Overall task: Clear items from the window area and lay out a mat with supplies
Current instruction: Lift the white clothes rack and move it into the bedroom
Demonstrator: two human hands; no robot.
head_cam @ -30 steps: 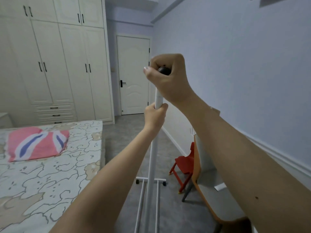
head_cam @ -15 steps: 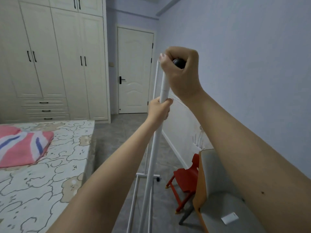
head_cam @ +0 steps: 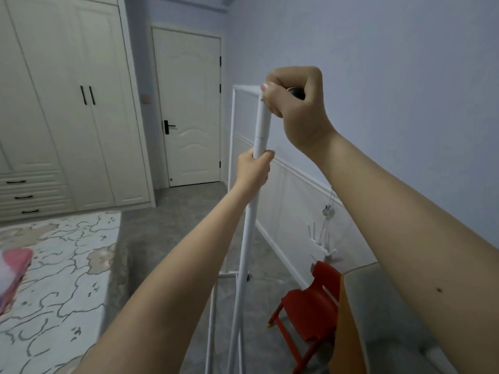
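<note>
Since the earlier frames, your view has swung right: the wardrobe (head_cam: 67, 103) and the patterned bed cover (head_cam: 59, 279) now sit further left, the pink cushion (head_cam: 13, 276) has slid to the left edge, and the far upright and top bar of the white rack (head_cam: 247, 238) have come into sight. Your grip on the rack is unchanged. You face a room with a pale blue wall (head_cam: 391, 76) on the right and a closed white door (head_cam: 189, 109) ahead. A grey seat with an orange edge (head_cam: 378, 306) occupies the lower right, and a red plastic chair (head_cam: 313, 306) stands just beside it on the grey floor (head_cam: 178, 225). The rack stands directly before you, between the bed and the wall, its near post running upright through the centre of the view and its base rails resting on the floor. Your right hand (head_cam: 299, 109) is at the top of the post, fingers curled tight around a dark knob (head_cam: 295, 93) with the thumb pressed against the white sleeve below it. Your left hand (head_cam: 255, 168) is lower on the same post, fingers and thumb wrapped round the tube just under the sleeve joint. Small white items (head_cam: 321, 238) lie near the skirting behind the chair; these are too blurred to identify, possibly clips or hangers.
</note>
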